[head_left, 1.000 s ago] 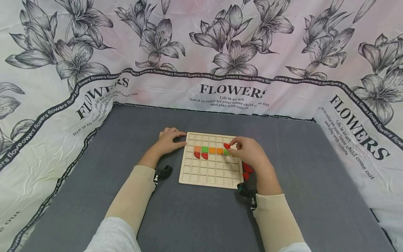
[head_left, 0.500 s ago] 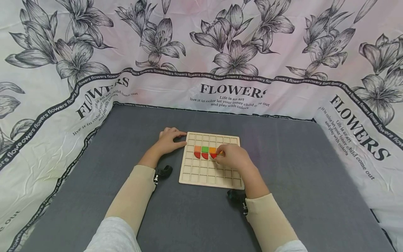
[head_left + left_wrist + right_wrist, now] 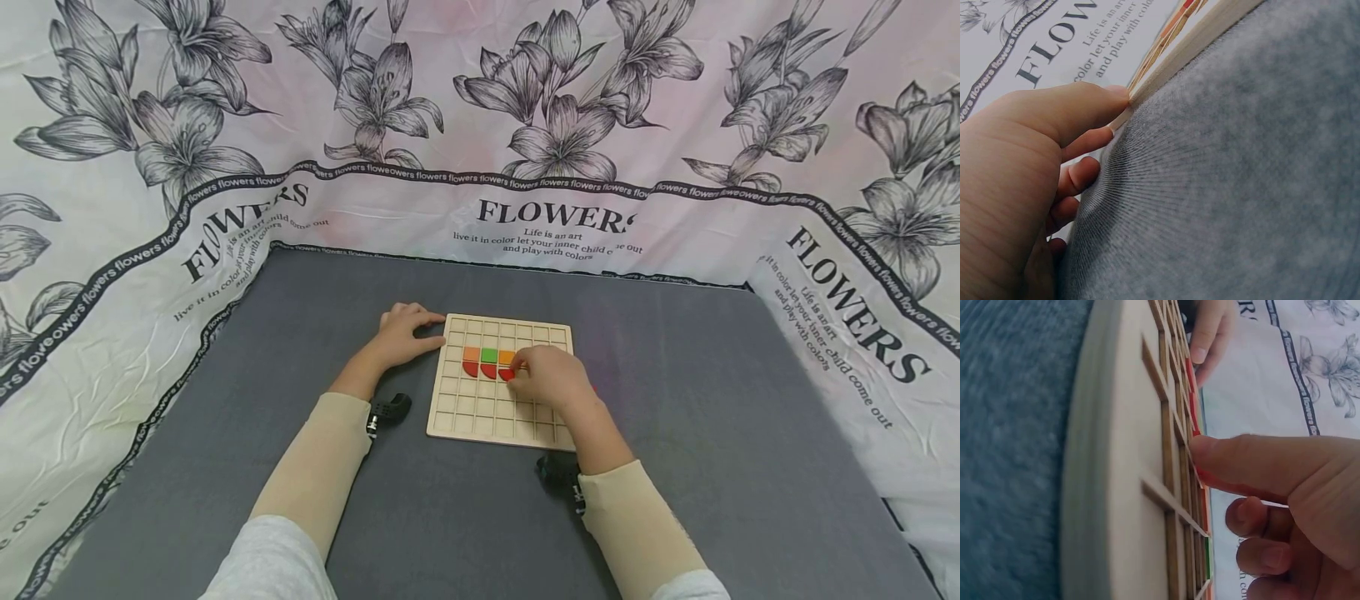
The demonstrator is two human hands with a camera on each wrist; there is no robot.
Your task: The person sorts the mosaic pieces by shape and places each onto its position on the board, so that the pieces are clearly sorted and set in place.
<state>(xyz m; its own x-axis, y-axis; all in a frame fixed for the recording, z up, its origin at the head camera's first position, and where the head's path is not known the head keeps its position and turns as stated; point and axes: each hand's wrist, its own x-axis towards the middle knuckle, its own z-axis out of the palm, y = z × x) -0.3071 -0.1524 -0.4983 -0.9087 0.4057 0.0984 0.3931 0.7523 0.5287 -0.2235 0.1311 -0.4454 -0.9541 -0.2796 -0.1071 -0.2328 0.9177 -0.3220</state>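
A pale wooden grid board (image 3: 480, 410) lies on the grey table. My left hand (image 3: 401, 337) rests at its left edge; in the left wrist view the thumb (image 3: 1094, 103) touches the rim, the other fingers loosely bent. Over the board's middle, my right hand (image 3: 553, 379) pinches a red quarter-round tile (image 3: 506, 375) at a cell below an orange square (image 3: 507, 357). Two more red quarter-round tiles (image 3: 488, 371) sit to its left, under a salmon-orange square (image 3: 471, 354) and a green square (image 3: 489, 356). My right hand hides the tiles farther right.
A bit of red (image 3: 596, 389) shows past my right wrist, beside the board's right edge. Flower-printed white cloth (image 3: 555, 225) walls in the grey table (image 3: 450, 517) at the back and sides.
My right hand has carried the red tile from the upper right of the board leftward and down to the cell under the orange square. The left hand has stayed at the board's edge.
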